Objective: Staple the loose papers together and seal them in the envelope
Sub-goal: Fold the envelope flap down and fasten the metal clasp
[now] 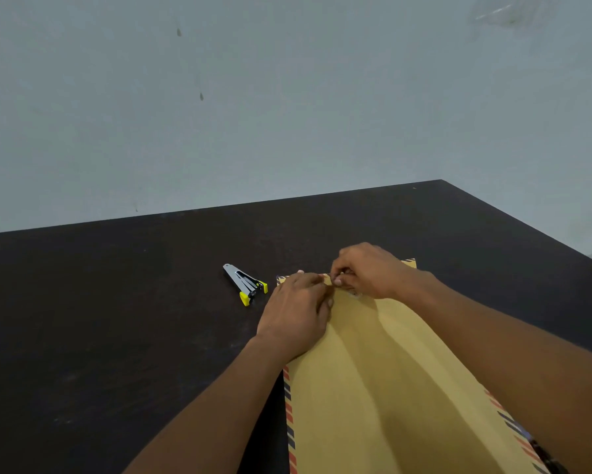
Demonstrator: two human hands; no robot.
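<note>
Envelope on dark table, pale wall.

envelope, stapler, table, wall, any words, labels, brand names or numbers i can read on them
None: no readable text anywhere in this view.
envelope: only red and blue border stripes, no writing visible.
stapler: silver and yellow, any marking too small to read.
table and wall: bare, apart from a few stains.
The left hand and right hand cover the flap edge.

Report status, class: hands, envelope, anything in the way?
Both hands, left hand and right hand, pinching at the far flap edge of the envelope. Envelope flat on table. Stapler set aside left, clear.
</note>
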